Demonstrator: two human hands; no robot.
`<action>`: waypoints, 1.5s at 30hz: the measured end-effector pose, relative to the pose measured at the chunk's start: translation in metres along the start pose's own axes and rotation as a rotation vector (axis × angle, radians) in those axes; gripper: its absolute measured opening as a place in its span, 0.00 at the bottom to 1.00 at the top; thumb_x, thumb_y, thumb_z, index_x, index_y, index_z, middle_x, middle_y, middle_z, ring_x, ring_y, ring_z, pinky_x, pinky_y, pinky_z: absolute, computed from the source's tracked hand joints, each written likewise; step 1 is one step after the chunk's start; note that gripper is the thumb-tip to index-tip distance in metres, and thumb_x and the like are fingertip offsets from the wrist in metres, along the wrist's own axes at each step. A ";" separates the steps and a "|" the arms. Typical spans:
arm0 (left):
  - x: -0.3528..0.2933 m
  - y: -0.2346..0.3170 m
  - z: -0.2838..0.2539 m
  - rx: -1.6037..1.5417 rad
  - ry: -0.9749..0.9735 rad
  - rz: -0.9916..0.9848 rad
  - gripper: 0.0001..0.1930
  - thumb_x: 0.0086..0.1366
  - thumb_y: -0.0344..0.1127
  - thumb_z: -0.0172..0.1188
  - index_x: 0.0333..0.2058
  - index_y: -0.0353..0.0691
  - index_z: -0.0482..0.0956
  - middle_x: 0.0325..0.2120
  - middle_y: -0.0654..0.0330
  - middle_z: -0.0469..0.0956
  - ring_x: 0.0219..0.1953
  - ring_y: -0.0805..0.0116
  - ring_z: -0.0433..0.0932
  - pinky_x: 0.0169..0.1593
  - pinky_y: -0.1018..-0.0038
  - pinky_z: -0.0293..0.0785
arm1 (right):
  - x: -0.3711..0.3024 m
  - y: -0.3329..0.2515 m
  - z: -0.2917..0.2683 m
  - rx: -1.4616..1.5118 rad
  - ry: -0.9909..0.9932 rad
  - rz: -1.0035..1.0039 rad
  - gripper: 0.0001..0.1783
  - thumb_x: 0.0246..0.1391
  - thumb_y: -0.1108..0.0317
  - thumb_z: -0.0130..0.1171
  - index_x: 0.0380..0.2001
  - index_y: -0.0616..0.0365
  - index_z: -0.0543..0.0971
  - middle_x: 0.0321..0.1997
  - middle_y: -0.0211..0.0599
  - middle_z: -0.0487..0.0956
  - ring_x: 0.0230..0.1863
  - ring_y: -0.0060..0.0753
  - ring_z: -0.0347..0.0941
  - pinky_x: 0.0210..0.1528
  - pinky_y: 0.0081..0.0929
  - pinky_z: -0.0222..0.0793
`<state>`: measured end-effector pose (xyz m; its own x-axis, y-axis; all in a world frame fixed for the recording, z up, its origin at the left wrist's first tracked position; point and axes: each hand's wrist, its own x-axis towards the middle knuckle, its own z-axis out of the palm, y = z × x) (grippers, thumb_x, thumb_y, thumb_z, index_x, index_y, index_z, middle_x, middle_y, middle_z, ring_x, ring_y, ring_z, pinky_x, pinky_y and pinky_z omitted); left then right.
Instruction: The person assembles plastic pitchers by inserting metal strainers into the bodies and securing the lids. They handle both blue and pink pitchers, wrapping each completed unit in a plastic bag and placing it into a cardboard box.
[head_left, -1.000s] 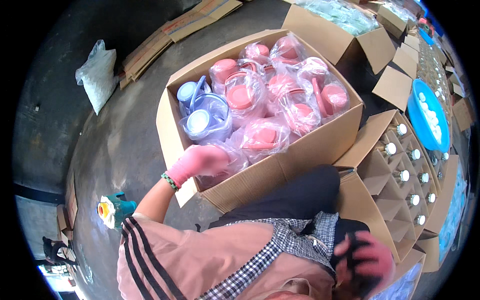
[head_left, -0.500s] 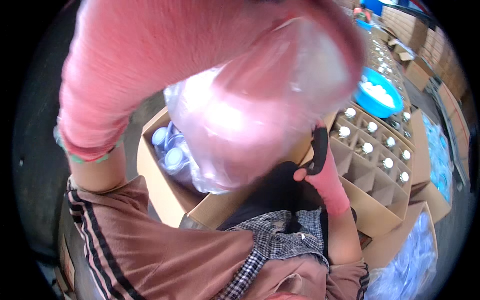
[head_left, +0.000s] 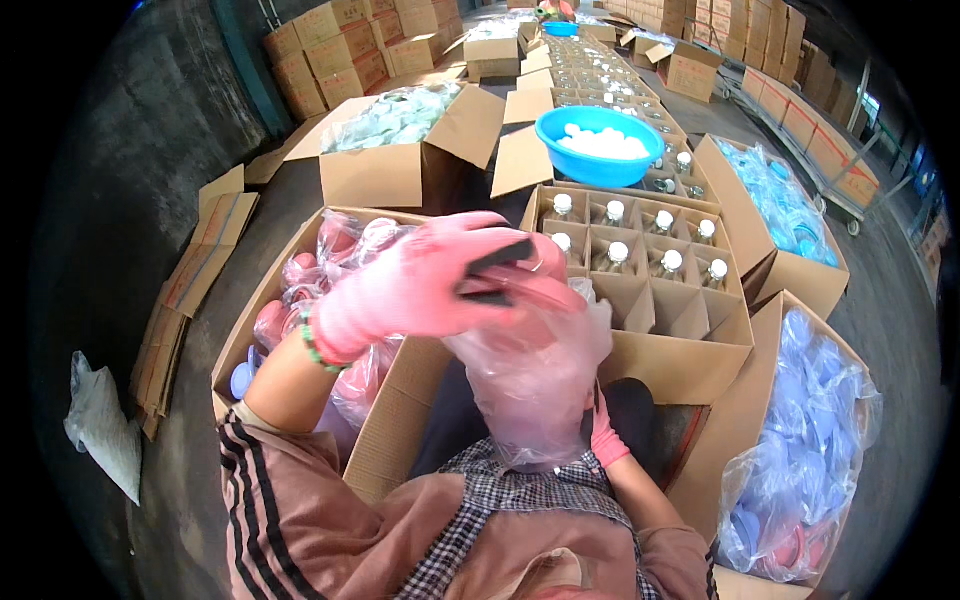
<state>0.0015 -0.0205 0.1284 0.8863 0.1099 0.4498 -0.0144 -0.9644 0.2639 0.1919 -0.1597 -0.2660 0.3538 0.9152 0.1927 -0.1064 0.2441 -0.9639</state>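
My left hand [head_left: 425, 285], in a pink glove with black patches, is closed on the top of a clear plastic bag [head_left: 535, 385]. The bag hangs over my lap and looks pinkish; motion blur hides what is inside. My right hand [head_left: 606, 437], also pink-gloved, is low behind the bag's right side, its fingers mostly hidden. Left of my lap stands an open carton [head_left: 380, 430] of bagged pink and purple plastic pieces [head_left: 300, 268]. In front is a divided carton [head_left: 680, 352] with several white-capped glass bottles [head_left: 617, 255] and some vacant cells nearest me.
A blue basin [head_left: 590, 170] of white caps [head_left: 605, 145] sits on the bottle cartons. Bagged purple pieces [head_left: 800, 430] fill a carton at right; blue ones [head_left: 785, 205] lie beyond. Another open carton [head_left: 372, 178] stands ahead left. Flattened cardboard [head_left: 205, 255] lies at far left.
My left hand with the bag has come down and away from close to the camera to above my lap. The view has tilted up, showing more of the room; the bag now covers much of my right hand.
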 end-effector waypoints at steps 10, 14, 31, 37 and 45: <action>-0.104 -0.025 0.210 -0.663 0.668 -0.703 0.36 0.48 0.42 0.61 0.52 0.32 0.57 0.52 0.49 0.57 0.54 0.57 0.57 0.57 0.67 0.52 | 0.012 -0.145 0.017 0.598 0.097 0.064 0.33 0.47 0.55 0.50 0.54 0.60 0.56 0.56 0.40 0.60 0.56 0.34 0.56 0.59 0.29 0.50; -0.151 -0.008 0.220 -0.527 0.121 -0.432 0.39 0.49 0.41 0.61 0.55 0.31 0.52 0.55 0.46 0.52 0.57 0.57 0.53 0.59 0.67 0.49 | 0.026 -0.191 0.026 0.865 0.020 -0.013 0.36 0.43 0.49 0.53 0.51 0.59 0.59 0.53 0.37 0.62 0.54 0.33 0.58 0.57 0.28 0.53; 0.025 -0.069 0.239 -1.644 -0.323 -0.749 0.21 0.55 0.34 0.55 0.46 0.32 0.66 0.40 0.58 0.72 0.42 0.68 0.71 0.46 0.75 0.67 | -0.063 -0.212 0.024 -0.179 0.293 0.072 0.22 0.55 0.70 0.42 0.53 0.65 0.58 0.52 0.35 0.64 0.53 0.24 0.58 0.56 0.23 0.52; 0.050 -0.075 0.243 -0.502 -0.314 -0.356 0.23 0.51 0.40 0.57 0.45 0.37 0.68 0.39 0.50 0.72 0.42 0.57 0.71 0.47 0.69 0.64 | -0.140 -0.198 -0.045 0.430 0.607 0.328 0.17 0.54 0.72 0.44 0.48 0.61 0.66 0.49 0.35 0.69 0.51 0.27 0.63 0.54 0.25 0.56; -0.015 0.025 0.201 0.048 -0.283 0.010 0.21 0.41 0.38 0.60 0.36 0.37 0.68 0.29 0.50 0.69 0.30 0.52 0.69 0.36 0.62 0.65 | -0.118 -0.293 -0.097 -0.648 1.174 -0.287 0.19 0.52 0.61 0.48 0.42 0.65 0.68 0.45 0.41 0.70 0.47 0.30 0.65 0.47 0.22 0.59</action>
<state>0.0803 -0.0947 -0.0431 0.9803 0.0350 0.1945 -0.0083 -0.9761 0.2172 0.2716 -0.3703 -0.0238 0.8959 -0.0279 0.4434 0.4380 -0.1122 -0.8920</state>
